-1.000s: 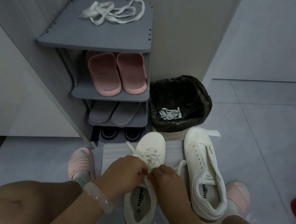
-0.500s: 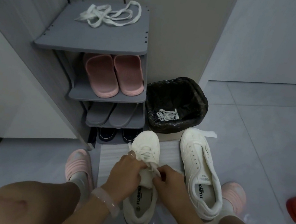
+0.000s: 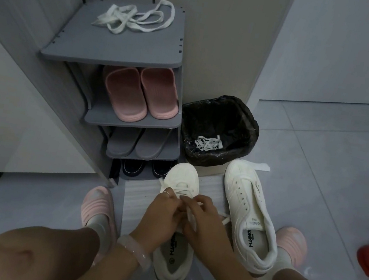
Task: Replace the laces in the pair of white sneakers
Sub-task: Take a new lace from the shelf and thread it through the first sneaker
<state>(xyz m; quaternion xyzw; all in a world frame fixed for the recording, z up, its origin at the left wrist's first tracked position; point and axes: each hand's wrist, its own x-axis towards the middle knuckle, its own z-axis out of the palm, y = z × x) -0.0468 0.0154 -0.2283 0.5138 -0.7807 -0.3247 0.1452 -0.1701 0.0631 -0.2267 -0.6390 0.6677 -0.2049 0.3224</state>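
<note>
Both hands, left hand and right hand, pinch the lace over the near sneaker, probably to thread its eyelets.

My home entryway: shoe rack holding slippers, lined bin, tiled floor

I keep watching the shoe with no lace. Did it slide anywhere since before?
No. The unlaced sneaker lies where it did, its toe beside the trash bin, as in the earlier pictures; only the camera shifted.
</note>
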